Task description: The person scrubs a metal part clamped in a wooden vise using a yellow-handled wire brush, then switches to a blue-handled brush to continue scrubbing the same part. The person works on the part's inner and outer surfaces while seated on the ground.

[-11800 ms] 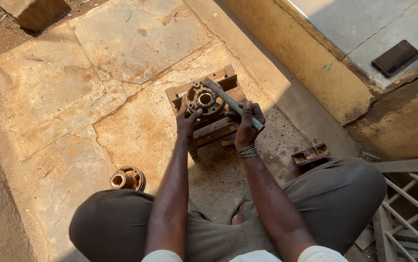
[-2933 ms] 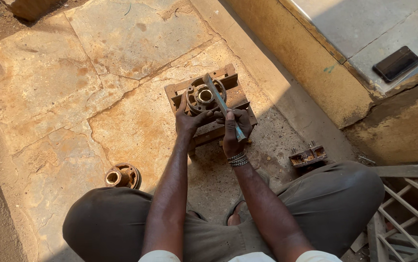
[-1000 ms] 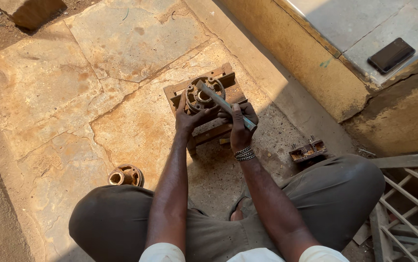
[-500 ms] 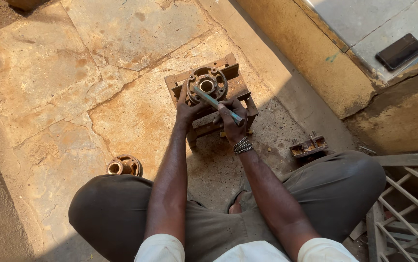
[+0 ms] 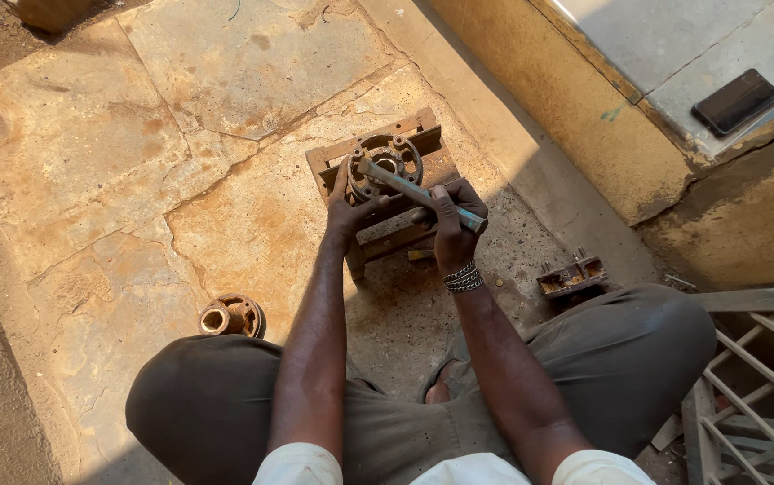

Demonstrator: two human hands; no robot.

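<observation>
A rusty round hub (image 5: 390, 159) with bolt holes sits on a low wooden stand (image 5: 423, 136) on the stone floor. My left hand (image 5: 347, 208) rests on the hub's near left edge and the stand, holding it down. My right hand (image 5: 451, 224), with bracelets at the wrist, grips the handle of a long metal wrench (image 5: 415, 190). The wrench's far end sits on the left side of the hub. I am crouched, knees wide apart, just behind the stand.
A second rusty hub part (image 5: 229, 316) lies on the floor by my left knee. A small rusty metal piece (image 5: 570, 276) lies to the right of the stand. A dark phone (image 5: 735, 101) rests on the raised ledge at upper right. A metal grille (image 5: 755, 395) lies at lower right.
The wrench handle has swung in my right hand across the hub between frames. My left hand stays pressed on the hub and stand. The camera view shifted slightly.
</observation>
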